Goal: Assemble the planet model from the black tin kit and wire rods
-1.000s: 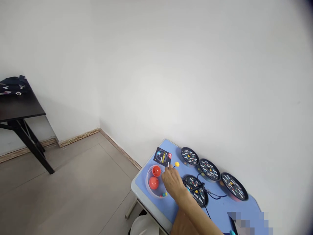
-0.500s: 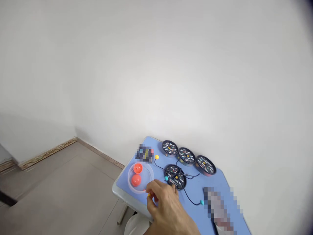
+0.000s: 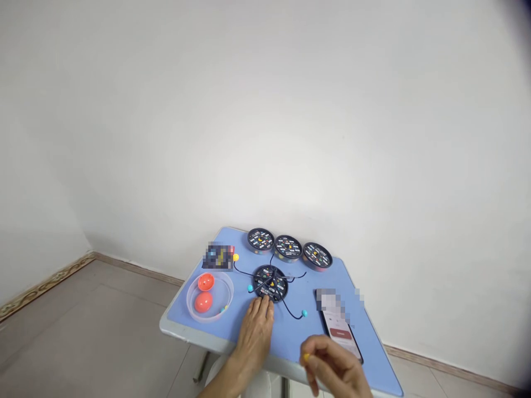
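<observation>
My right hand is closed at the table's near edge, pinching a small yellow ball between thumb and fingertips. Stretched-out fingers of my left hand rest on the near rim of a round black printed disc; its thumb is hidden. Thin black bent arms spread from the disc's middle. A yellow ball caps one arm, and blue balls cap two others. Left of the disc, a clear round dish holds two orange-red half shells and a few tiny balls.
Three round black tins stand in a row along the wall side of the blue table. A dark packet, partly blurred, lies at the back left. On the right lies a phone. A white stool shows below the table.
My right hand has moved from beside the clear dish to the near right, carrying the small yellow ball. The left hand, mostly hidden before, now shows at the disc. The view has shifted.
</observation>
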Demonstrator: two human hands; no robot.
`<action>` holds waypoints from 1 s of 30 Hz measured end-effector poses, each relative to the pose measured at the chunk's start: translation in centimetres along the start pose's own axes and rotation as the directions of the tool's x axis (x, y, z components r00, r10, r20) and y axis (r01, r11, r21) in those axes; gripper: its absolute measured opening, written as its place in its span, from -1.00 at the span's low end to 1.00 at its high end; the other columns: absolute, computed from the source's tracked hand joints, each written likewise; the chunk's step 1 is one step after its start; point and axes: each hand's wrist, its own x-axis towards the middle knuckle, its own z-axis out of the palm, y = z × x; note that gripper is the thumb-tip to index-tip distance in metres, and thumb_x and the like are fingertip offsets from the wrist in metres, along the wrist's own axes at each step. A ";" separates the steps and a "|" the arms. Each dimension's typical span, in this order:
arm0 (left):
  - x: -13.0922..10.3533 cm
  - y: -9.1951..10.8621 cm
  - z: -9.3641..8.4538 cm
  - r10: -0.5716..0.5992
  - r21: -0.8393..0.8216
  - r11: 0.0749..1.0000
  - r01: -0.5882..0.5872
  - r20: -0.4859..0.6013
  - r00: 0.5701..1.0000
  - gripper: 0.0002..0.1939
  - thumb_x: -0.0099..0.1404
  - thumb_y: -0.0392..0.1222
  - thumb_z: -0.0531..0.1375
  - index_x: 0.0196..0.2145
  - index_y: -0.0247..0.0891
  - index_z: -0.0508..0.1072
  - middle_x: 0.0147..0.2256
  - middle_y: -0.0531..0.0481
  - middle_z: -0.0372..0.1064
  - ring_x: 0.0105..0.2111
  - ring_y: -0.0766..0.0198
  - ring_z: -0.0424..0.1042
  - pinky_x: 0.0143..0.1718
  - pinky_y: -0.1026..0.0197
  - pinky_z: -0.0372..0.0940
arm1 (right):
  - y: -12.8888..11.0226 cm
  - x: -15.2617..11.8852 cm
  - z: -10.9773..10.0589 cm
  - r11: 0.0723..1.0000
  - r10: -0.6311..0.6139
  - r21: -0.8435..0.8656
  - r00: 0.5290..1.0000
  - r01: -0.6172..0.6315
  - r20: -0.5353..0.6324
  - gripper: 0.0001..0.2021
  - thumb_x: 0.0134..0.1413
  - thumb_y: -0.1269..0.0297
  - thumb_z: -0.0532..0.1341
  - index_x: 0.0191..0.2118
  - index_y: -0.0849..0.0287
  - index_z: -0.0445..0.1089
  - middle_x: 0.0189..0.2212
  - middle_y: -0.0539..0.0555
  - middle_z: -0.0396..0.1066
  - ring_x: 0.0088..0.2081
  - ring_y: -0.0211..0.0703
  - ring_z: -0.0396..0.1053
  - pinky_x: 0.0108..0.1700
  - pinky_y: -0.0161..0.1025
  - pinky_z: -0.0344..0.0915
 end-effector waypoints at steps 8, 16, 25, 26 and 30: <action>0.3 -0.5 -1.6 0.000 0.004 1.000 0.000 -0.006 1.000 -0.57 0.29 -0.51 -0.04 0.04 -0.36 0.41 0.03 -0.23 0.40 -0.02 0.01 0.38 0.03 -0.05 0.30 | 2.0 1.7 -5.4 0.886 0.232 0.455 0.937 -0.093 -0.260 -0.62 -0.30 0.18 0.52 -0.26 0.18 0.56 -0.45 0.04 0.46 -0.48 -0.30 0.32 -0.47 -0.39 0.33; -0.6 -1.3 0.2 0.017 0.018 1.000 -0.015 -0.103 0.995 -0.58 0.32 -0.48 -0.06 0.04 -0.37 0.41 0.04 -0.27 0.39 0.03 -0.01 0.36 0.05 -0.10 0.28 | 3.6 2.4 -4.9 0.816 0.303 0.567 0.918 -0.111 -0.255 -0.59 -0.44 0.20 0.57 -0.35 0.23 0.57 -0.47 0.02 0.46 -0.47 -0.35 0.32 -0.48 -0.45 0.34; -4.3 0.0 -1.1 0.050 0.011 0.999 -0.050 -0.371 0.927 -0.55 0.35 -0.45 -0.08 0.12 -0.32 0.36 0.05 -0.24 0.41 0.04 0.03 0.40 -0.01 0.03 0.37 | 3.7 2.9 -5.8 0.817 0.273 0.565 0.939 -0.111 -0.209 -0.62 -0.38 0.16 0.55 -0.37 0.24 0.56 -0.52 -0.02 0.39 -0.53 -0.40 0.23 -0.59 -0.47 0.22; -5.0 0.9 -0.9 0.090 0.008 0.995 -0.095 -0.411 0.907 -0.54 0.33 -0.48 -0.07 0.10 -0.31 0.37 0.02 -0.23 0.44 0.02 0.05 0.42 -0.01 0.06 0.37 | 3.5 3.0 -6.1 0.828 0.266 0.550 0.939 -0.108 -0.216 -0.62 -0.39 0.15 0.56 -0.38 0.23 0.56 -0.53 -0.02 0.39 -0.53 -0.40 0.22 -0.59 -0.47 0.22; -5.8 5.3 0.9 0.107 -0.114 0.975 -0.191 -0.512 0.853 -0.56 0.30 -0.50 -0.08 0.01 -0.30 0.41 -0.08 -0.22 0.52 -0.06 0.09 0.50 -0.06 0.11 0.41 | 2.7 4.2 -7.2 0.872 0.236 0.480 0.944 -0.099 -0.233 -0.62 -0.43 0.16 0.56 -0.38 0.21 0.57 -0.51 -0.01 0.41 -0.52 -0.38 0.24 -0.55 -0.46 0.26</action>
